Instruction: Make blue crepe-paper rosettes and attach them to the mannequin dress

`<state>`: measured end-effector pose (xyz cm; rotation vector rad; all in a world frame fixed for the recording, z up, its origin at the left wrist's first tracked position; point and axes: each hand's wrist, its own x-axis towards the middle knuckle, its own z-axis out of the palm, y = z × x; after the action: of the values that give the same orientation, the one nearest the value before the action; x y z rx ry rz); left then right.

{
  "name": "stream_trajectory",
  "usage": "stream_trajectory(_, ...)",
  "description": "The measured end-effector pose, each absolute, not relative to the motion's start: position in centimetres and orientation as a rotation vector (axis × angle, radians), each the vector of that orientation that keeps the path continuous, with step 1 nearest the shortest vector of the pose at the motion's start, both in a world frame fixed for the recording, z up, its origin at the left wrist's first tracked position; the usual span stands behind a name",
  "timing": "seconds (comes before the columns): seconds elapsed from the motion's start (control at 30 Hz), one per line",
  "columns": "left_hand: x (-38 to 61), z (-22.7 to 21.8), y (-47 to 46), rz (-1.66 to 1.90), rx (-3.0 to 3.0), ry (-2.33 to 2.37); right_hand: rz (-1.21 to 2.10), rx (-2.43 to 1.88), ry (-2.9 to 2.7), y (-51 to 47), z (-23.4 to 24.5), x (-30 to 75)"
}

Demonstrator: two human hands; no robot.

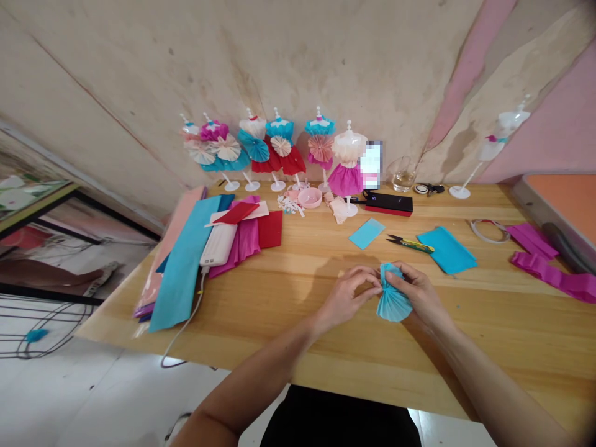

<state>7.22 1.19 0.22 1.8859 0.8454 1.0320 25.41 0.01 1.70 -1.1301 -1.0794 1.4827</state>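
Note:
A light-blue pleated crepe paper fan [393, 305] is between my hands, over the front part of the table. It is gathered near its middle and spreads out below. My right hand [416, 292] grips it from the right, thumb across the upper folds. From the left, my left hand [351, 293] pinches at the gathered edge, thumb and forefinger together. Beyond the fan lie yellow-handled thread snips [412, 243], a folded blue crepe paper piece [447, 249] that the handle end touches, and a small light-blue rectangle [367, 233].
Several small dress forms [282, 146] in paper outfits line the wall, with one form [498, 136] apart at right. A pink bowl [310, 198], a glass [403, 177] and a black-red box [388, 203] stand at the back. Paper sheets [186, 267] and a cabled white power bank [218, 244] lie left.

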Motion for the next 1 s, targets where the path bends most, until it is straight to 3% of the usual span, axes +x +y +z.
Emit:
stream_trajectory(0.13, 7.2, 0.3, 1.1, 0.934, 1.886, 0.9, 1.343, -1.241, -1.256, 0.4, 1.3, 25.9)
stream_trajectory(0.27, 7.1, 0.1, 1.2, 0.963, 1.841, 0.972, 0.77, -1.271, -1.625, 0.1, 3.0, 26.5)
stream_trajectory(0.37, 6.9, -0.1, 1.4, 1.012, 1.788, 1.001, 0.505, -1.032, -2.049, -0.2, 4.2, 27.0)
stream_trajectory(0.57, 6.6, -0.2, 1.8, 1.085, 1.704, 1.058, 0.31, -0.918, -2.445, 0.2, 3.9, 27.3)
stream_trajectory(1.0, 7.3, -1.2, 1.7, 1.218, 1.509, 0.984, 0.314, -1.112, -2.081, -0.3, 1.5, 25.9)
